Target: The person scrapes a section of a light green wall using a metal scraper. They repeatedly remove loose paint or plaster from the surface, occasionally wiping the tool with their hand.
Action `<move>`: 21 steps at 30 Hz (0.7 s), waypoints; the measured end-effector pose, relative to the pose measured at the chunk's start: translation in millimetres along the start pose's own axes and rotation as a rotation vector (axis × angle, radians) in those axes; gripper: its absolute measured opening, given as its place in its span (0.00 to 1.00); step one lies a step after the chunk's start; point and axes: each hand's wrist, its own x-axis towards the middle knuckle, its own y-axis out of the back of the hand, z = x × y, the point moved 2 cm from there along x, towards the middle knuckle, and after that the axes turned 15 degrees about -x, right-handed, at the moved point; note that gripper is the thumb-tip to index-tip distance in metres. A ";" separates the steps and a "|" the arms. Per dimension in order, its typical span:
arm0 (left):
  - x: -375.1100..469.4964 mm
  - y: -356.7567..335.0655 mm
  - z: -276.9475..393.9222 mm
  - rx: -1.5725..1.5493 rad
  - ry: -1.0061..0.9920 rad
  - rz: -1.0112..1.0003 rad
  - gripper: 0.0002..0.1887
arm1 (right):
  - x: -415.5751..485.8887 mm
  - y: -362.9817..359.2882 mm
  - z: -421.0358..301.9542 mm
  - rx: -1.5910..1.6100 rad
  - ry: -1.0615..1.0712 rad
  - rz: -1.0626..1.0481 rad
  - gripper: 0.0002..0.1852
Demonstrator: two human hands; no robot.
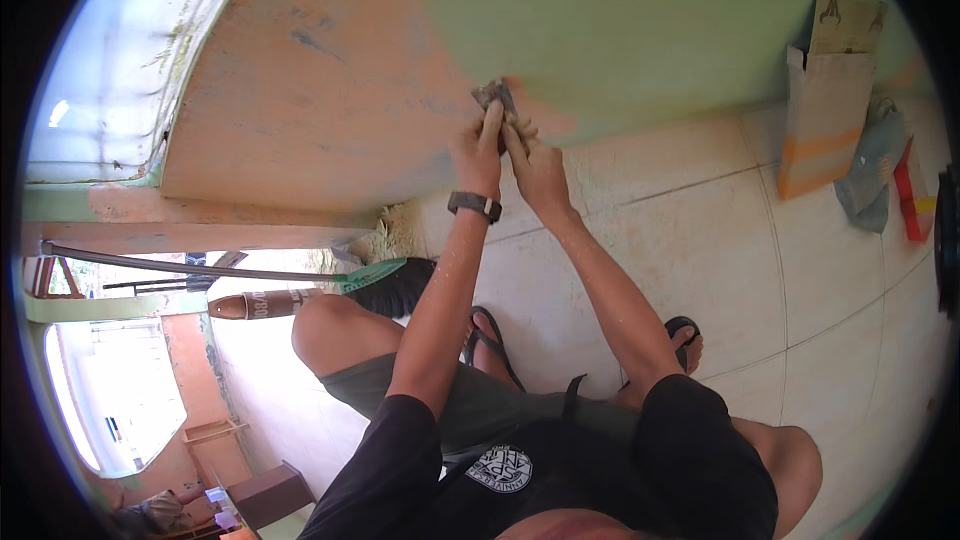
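Note:
Both my hands meet at the lower part of a painted wall (pixel 322 75), around a small flat scraper-like tool (pixel 489 92) with a dull, dirty blade. My left hand (pixel 478 141) grips it, thumb lying along it, with a dark band on the wrist. Close beside it, my right hand (pixel 541 172) also has its fingers on the tool; the fingers hide most of the handle. The blade appears to be against the wall, where green paint (pixel 600 30) borders a peach-orange area. I cannot tell how firmly it touches.
A broom (pixel 382 274) with green head and black bristles lies at left, near a brown pointed object (pixel 262 304) bearing writing. A cardboard box (pixel 829 112) and a grey-blue bag (pixel 870 172) stand at right on the tiled floor (pixel 690 255). Another person (pixel 161 511) appears lower left.

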 end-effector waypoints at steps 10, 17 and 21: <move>-12.0 -7.9 23.7 0.060 -0.044 -0.009 0.18 | -11.7 3.8 -21.2 0.096 -0.053 -0.029 0.25; -6.0 -9.5 24.0 0.081 -0.019 0.001 0.18 | -8.9 -10.6 -16.4 0.179 0.031 0.109 0.24; -5.0 -9.0 25.6 0.034 -0.044 -0.004 0.18 | -4.1 4.3 -25.3 0.116 -0.048 -0.037 0.23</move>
